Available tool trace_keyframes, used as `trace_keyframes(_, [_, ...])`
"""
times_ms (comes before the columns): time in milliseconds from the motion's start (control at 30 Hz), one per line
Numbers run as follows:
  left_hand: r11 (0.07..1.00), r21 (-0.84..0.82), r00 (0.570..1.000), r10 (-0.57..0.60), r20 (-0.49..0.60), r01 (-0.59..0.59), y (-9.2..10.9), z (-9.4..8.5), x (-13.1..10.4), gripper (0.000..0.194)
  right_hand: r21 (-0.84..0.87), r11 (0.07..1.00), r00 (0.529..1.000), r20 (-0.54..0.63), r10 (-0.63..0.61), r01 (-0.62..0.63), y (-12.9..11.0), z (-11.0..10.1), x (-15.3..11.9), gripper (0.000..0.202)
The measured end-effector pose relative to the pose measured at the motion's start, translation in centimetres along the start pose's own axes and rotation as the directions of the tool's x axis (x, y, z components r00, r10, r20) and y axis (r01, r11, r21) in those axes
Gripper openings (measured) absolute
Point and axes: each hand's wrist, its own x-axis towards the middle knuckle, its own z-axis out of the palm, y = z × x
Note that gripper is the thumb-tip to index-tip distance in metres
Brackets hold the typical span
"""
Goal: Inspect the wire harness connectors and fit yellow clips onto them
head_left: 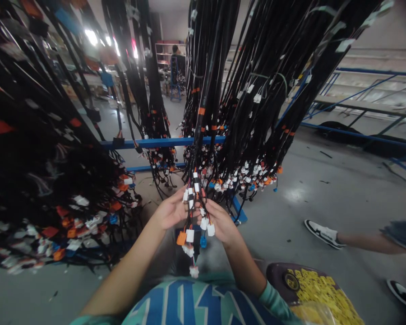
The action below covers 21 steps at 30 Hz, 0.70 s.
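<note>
Between my hands hangs the end of a black wire harness point(196, 174), its branches tipped with small connectors. My left hand point(172, 210) grips the branches from the left, fingers behind the wires. From the right, my right hand point(221, 221) pinches a branch with white connectors point(210, 229). Below the fingers dangle an orange connector point(182, 238), a white connector point(190, 235), a blue connector point(203, 242) and, lowest, a whitish connector point(194, 271). White labels wrap the wires just above my hands. Some fingertips are hidden behind the wires.
Thick bundles of harnesses point(260, 113) hang around a blue rack bar point(162, 143), with more close on the left point(54, 180). A container of yellow parts point(318, 289) stands low at right. Another person's shoe point(323, 234) is beyond it. Blue-framed shelving point(362, 106) stands behind.
</note>
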Motion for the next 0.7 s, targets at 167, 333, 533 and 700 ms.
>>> trace_keyframes(167, [0.995,0.067,0.997,0.072,-0.039,-0.069,-0.2,0.6,-0.1,0.035,-0.106,0.994,0.999,-0.043,-0.021,0.017,0.1,-0.1,-0.2,0.033])
trace_keyframes(333, [0.993,0.090,0.994,0.082,-0.073,-0.076,-0.3,0.5,-0.1,0.025,-0.167,0.986,0.994,-0.097,-0.041,0.024,0.0,-0.1,-0.3,0.036])
trace_keyframes(533, [0.965,0.262,1.000,-0.027,-0.002,0.027,-1.9,0.2,-0.7,0.029,-0.201,0.980,0.993,-0.116,-0.020,-0.003,0.0,0.2,-0.4,0.038])
trace_keyframes(700, [0.904,0.426,0.999,-0.050,0.018,0.037,-2.7,0.4,-1.9,0.035,-0.308,0.952,0.993,-0.111,-0.041,0.005,0.0,-0.3,-0.2,0.036])
